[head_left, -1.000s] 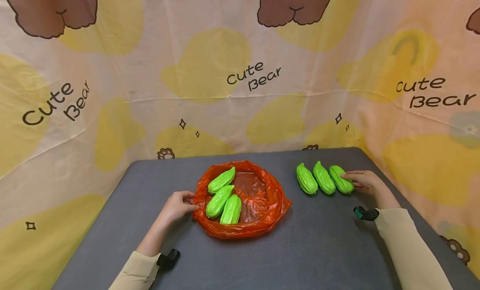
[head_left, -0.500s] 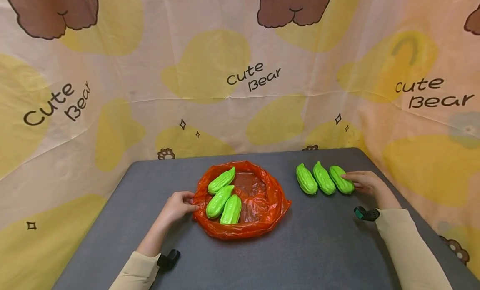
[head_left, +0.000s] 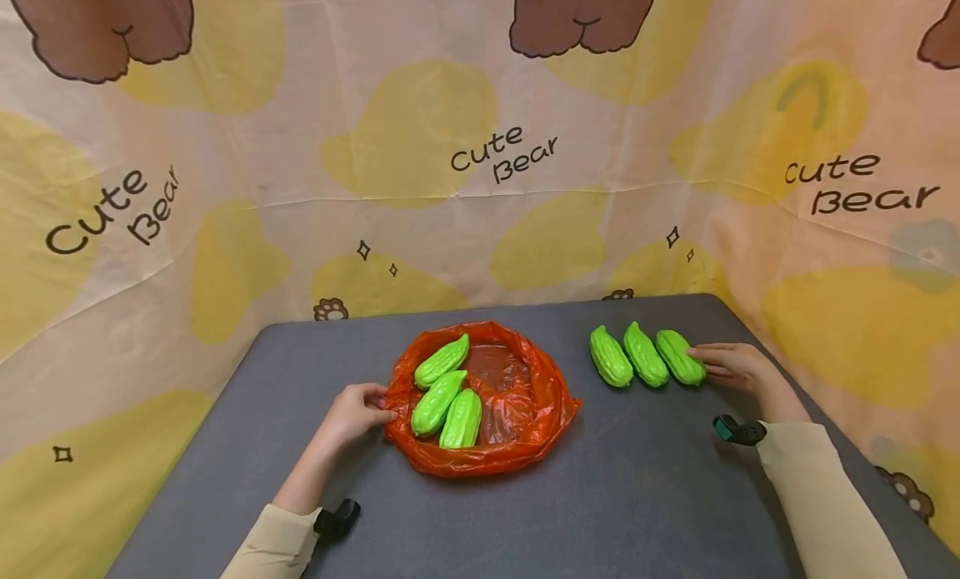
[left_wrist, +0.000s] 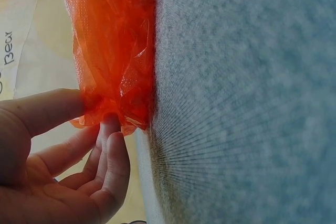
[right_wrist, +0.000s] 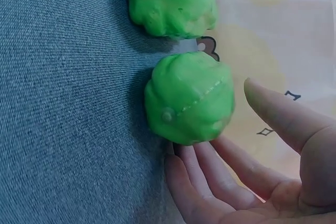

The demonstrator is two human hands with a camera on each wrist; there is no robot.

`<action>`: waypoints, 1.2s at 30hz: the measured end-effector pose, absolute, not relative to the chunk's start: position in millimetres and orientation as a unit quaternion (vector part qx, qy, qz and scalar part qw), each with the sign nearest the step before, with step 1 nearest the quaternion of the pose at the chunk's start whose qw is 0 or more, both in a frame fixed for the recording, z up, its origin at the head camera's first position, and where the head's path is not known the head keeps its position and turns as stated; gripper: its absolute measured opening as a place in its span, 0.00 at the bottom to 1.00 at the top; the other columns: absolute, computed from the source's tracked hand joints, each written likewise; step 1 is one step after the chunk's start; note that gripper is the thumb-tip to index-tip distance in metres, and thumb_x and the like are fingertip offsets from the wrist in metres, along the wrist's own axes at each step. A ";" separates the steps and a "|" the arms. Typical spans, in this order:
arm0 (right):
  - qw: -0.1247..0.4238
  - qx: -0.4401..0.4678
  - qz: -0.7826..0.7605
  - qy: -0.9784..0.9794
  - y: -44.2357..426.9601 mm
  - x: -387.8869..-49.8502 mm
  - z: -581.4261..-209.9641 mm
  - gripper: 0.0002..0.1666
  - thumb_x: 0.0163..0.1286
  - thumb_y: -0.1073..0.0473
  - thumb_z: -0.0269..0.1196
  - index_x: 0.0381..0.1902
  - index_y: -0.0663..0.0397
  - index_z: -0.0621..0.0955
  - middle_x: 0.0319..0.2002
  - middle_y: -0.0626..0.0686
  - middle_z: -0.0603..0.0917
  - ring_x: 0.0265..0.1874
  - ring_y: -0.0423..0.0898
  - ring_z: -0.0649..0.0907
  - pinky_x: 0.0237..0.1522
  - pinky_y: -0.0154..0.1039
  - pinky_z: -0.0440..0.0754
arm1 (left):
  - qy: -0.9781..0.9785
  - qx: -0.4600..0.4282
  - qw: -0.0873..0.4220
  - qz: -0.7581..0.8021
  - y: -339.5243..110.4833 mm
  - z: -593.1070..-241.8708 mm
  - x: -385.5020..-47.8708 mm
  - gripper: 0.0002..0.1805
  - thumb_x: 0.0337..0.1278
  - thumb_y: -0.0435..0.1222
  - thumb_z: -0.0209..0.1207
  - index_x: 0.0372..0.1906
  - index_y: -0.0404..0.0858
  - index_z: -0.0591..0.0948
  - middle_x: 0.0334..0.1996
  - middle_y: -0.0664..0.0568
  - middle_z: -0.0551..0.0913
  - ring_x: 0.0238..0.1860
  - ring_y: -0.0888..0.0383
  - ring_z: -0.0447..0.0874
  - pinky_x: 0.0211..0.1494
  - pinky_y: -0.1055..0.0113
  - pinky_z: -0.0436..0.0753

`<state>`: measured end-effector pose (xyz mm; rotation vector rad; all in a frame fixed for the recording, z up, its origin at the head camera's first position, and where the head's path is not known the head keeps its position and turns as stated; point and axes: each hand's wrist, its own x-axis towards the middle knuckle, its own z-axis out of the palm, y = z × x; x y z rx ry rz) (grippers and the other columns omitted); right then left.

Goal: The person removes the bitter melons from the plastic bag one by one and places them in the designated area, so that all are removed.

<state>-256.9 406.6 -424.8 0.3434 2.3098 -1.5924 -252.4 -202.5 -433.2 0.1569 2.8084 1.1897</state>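
An orange-red plastic bag lies with its mouth spread wide on the grey table. Three bright green, ridged bitter melons rest inside its left half. My left hand pinches the bag's left rim; the left wrist view shows the thumb and fingertips at the gathered plastic. Right of the bag, three similar melons lie in a row. By the rightmost bitter melon is my right hand. In the right wrist view its fingers touch that melon's side, while the thumb stands apart from it.
The other two loose bitter melons, the middle one and the left one, lie close beside it. A printed cloth hangs behind and on both sides of the table. Each wrist wears a black strap device.
My right hand has shifted slightly to the right against the rightmost bitter melon. The head view has turned a little. My left hand, the bag and the melons stay in place.
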 end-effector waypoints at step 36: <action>0.076 0.019 -0.532 0.843 380.9 -225.7 -374.5 0.44 0.71 0.46 0.55 0.70 0.71 0.55 0.56 0.49 0.76 0.39 0.22 0.79 0.48 0.33 0.80 | 0.917 0.057 0.045 0.391 -202.2 -431.7 -250.9 0.23 0.44 0.34 0.70 0.48 0.27 0.80 0.33 0.46 0.83 0.31 0.58 0.77 0.34 0.66 0.76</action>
